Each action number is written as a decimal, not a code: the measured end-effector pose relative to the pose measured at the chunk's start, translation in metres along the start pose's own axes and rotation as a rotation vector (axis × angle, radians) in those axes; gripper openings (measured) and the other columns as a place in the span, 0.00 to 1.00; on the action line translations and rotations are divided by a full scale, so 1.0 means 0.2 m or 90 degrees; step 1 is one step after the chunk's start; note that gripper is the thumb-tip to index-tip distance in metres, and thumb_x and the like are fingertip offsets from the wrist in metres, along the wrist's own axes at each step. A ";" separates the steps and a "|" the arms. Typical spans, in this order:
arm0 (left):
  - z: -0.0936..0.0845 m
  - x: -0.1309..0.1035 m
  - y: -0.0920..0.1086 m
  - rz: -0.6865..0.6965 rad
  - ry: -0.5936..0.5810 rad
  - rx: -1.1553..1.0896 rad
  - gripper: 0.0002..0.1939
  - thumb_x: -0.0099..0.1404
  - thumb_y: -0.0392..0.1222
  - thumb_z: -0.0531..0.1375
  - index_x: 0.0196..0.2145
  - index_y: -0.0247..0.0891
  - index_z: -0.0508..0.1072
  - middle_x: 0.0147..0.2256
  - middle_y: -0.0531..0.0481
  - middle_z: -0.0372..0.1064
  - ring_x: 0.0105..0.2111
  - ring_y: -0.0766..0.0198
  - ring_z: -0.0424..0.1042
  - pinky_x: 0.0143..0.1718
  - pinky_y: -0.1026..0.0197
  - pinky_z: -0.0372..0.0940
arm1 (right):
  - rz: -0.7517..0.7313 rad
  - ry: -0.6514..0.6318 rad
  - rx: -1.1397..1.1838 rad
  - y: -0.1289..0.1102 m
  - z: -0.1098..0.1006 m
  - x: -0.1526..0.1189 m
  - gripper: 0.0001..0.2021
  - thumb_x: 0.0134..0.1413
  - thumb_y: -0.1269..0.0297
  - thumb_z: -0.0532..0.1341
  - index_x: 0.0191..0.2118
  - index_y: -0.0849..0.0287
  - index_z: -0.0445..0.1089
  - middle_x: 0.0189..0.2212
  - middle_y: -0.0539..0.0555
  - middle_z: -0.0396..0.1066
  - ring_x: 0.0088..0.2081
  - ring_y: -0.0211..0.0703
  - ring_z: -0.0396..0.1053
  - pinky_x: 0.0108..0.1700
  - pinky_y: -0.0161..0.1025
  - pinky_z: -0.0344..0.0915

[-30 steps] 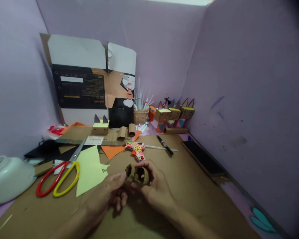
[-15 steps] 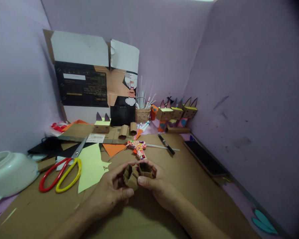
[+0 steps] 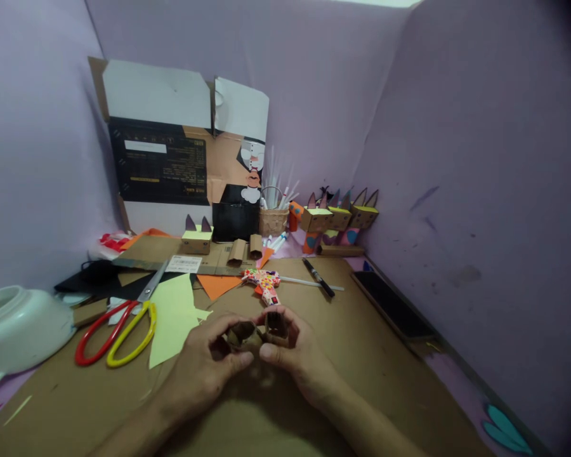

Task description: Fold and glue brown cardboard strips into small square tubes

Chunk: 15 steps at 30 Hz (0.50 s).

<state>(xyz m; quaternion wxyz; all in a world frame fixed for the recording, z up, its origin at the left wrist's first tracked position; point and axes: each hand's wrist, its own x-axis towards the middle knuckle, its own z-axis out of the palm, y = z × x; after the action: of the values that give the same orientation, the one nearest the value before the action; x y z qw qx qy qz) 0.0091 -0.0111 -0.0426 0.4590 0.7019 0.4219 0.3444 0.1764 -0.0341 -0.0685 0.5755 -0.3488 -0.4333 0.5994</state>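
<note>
My left hand (image 3: 202,362) is closed around a short folded cardboard tube (image 3: 245,343), its hollow end facing up toward me. A second cardboard tube (image 3: 276,335) sits between the thumb and fingers of my right hand (image 3: 301,355). The two tubes are side by side above the cardboard-covered table, close together; whether they touch I cannot tell. Just beyond my fingers lies a glue gun (image 3: 266,284) with a colourful flowered pattern, a clear glue stick (image 3: 304,282) at its back end. My fingers hide the outer sides of both tubes.
Large scissors (image 3: 128,320) with red and yellow handles and yellow-green paper (image 3: 176,317) lie left. A black marker (image 3: 318,278) and a phone (image 3: 393,303) lie right. Behind stand two cardboard tubes (image 3: 238,251), a cat-eared box (image 3: 197,241) and a basket of sticks (image 3: 273,221).
The tube in my left hand has turned, so its opening looks wider and faces up more. My right hand's tube has tilted slightly. Both hands remain in nearly the same place.
</note>
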 end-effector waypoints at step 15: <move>0.02 0.00 -0.01 -0.063 -0.013 -0.016 0.14 0.52 0.36 0.61 0.39 0.35 0.70 0.34 0.47 0.73 0.34 0.57 0.73 0.35 0.60 0.67 | -0.050 -0.047 -0.643 0.06 0.03 -0.01 0.32 0.24 0.50 0.72 0.42 0.56 0.69 0.37 0.53 0.70 0.39 0.49 0.64 0.38 0.40 0.59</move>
<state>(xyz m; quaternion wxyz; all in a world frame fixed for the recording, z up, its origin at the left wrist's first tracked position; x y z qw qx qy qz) 0.0127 -0.0133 -0.0456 0.4886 0.6776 0.4473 0.3195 0.1659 -0.0355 -0.0779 0.3417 -0.5454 -0.7021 0.3048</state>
